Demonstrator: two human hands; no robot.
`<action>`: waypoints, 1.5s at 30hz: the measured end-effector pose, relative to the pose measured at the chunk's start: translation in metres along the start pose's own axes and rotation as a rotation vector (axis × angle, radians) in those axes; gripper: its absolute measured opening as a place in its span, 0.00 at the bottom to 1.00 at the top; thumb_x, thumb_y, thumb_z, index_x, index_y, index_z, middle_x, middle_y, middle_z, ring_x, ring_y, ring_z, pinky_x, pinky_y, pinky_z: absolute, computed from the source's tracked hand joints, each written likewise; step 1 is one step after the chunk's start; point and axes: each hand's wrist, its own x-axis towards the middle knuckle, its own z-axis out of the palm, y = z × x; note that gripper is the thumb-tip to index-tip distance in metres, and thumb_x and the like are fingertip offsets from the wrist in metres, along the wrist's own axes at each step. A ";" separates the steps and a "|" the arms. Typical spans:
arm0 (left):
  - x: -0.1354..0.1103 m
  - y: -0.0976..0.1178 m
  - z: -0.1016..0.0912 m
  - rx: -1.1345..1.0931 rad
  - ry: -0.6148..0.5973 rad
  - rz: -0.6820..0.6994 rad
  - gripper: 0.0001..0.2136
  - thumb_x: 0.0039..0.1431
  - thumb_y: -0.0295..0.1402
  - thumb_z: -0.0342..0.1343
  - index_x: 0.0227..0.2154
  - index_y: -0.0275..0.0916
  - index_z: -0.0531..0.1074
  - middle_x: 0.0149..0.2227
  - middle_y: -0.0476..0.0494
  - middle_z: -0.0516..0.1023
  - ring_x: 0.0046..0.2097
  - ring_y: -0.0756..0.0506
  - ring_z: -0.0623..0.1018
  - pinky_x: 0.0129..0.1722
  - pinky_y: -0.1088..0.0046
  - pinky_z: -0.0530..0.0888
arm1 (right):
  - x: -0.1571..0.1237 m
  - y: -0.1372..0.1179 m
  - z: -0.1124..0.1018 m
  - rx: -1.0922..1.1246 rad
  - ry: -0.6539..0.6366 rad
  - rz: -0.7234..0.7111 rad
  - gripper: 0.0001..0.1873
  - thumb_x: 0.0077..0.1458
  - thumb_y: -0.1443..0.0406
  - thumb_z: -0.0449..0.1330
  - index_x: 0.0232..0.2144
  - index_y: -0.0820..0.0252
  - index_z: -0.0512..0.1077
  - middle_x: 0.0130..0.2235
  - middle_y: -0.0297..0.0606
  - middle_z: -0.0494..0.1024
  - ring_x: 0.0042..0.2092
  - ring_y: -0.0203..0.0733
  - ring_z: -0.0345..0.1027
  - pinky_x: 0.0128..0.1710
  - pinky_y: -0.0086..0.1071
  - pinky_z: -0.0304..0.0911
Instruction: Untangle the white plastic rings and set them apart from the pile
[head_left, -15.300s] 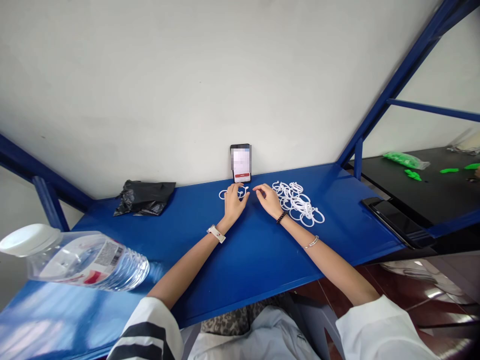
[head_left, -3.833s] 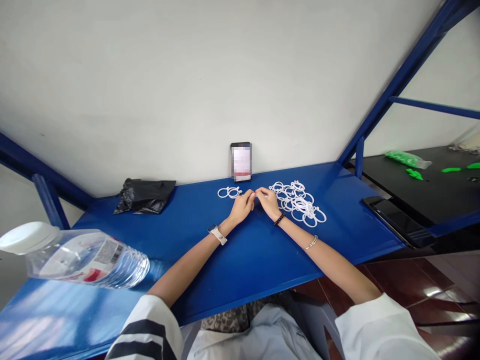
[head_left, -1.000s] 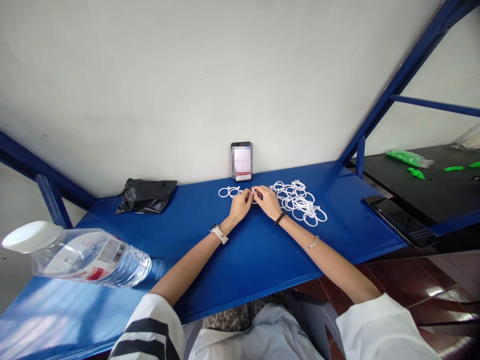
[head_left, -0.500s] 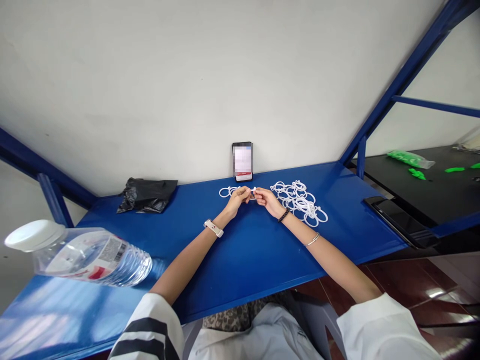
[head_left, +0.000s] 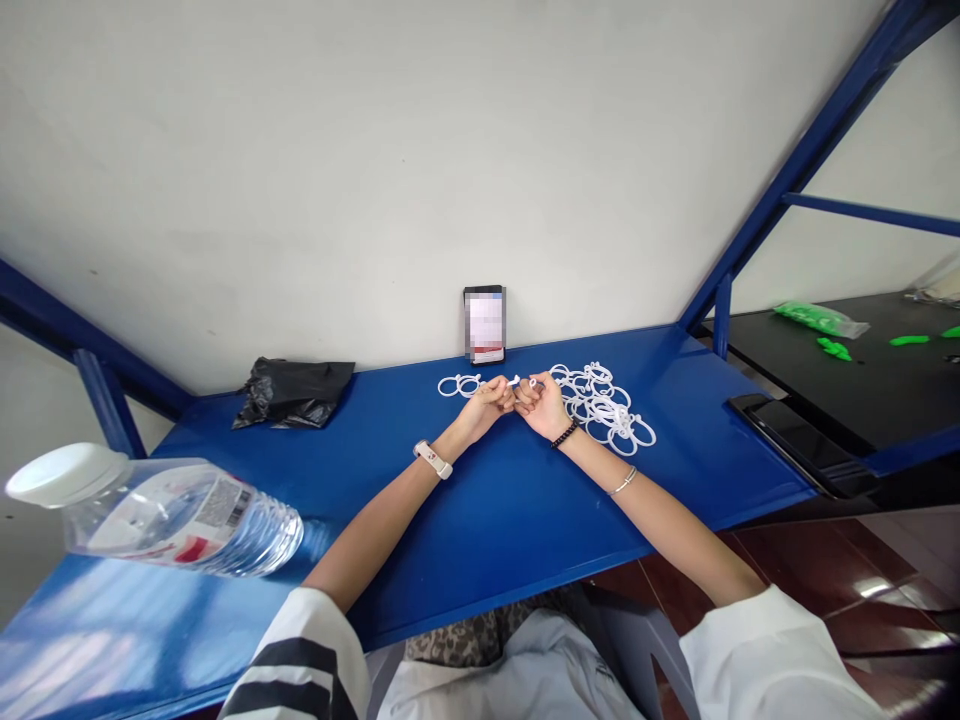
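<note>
My left hand (head_left: 491,396) and my right hand (head_left: 543,404) meet above the middle of the blue table, both closed with fingers curled. Between their fingertips they grip a small white plastic ring (head_left: 514,381); fingers cover much of it, so its full shape is hidden. Just left of my left hand, a few similar white rings (head_left: 448,386) lie on the table. A tangled pile of white rings (head_left: 604,408) with small eyelets sits right beside my right hand.
A phone (head_left: 486,325) leans upright against the wall. On the left are a black plastic bag (head_left: 292,390) and a large clear bottle (head_left: 172,510) lying tilted. A dark phone (head_left: 795,440) rests at the right edge. Green pieces (head_left: 817,318) lie on the black table (head_left: 765,350) beyond.
My hands have drawn together, and the right hand's fingers are more curled and rolled over. White parts of the ring now stick up above the fingers. The ring pile looks the same.
</note>
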 end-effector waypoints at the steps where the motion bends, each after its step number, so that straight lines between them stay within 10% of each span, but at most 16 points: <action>1: 0.000 0.000 -0.001 -0.017 -0.001 0.003 0.18 0.56 0.39 0.58 0.21 0.39 0.55 0.21 0.54 0.52 0.25 0.52 0.61 0.32 0.71 0.64 | -0.001 0.000 0.001 0.003 -0.004 -0.007 0.24 0.52 0.50 0.49 0.12 0.53 0.48 0.15 0.28 0.45 0.19 0.34 0.38 0.17 0.31 0.47; 12: 0.004 0.000 -0.011 -0.087 0.241 -0.011 0.07 0.57 0.36 0.56 0.33 0.37 0.70 0.26 0.49 0.68 0.31 0.51 0.71 0.37 0.73 0.69 | 0.005 0.010 0.002 -0.050 0.030 -0.082 0.13 0.53 0.55 0.53 0.24 0.57 0.67 0.24 0.37 0.68 0.24 0.38 0.56 0.24 0.33 0.57; 24: 0.004 -0.003 -0.010 -0.044 0.238 0.043 0.17 0.53 0.34 0.61 0.46 0.42 0.69 0.39 0.46 0.76 0.41 0.49 0.76 0.43 0.70 0.71 | 0.000 0.014 0.007 -0.069 0.058 -0.112 0.14 0.44 0.57 0.64 0.33 0.58 0.76 0.28 0.32 0.71 0.27 0.32 0.59 0.31 0.30 0.60; 45: 0.009 -0.002 -0.009 -0.100 0.337 -0.049 0.11 0.59 0.39 0.52 0.33 0.36 0.73 0.33 0.44 0.76 0.34 0.50 0.75 0.38 0.72 0.71 | -0.005 0.016 0.010 -0.348 0.078 -0.250 0.12 0.47 0.59 0.62 0.35 0.58 0.73 0.31 0.33 0.74 0.26 0.32 0.59 0.27 0.29 0.58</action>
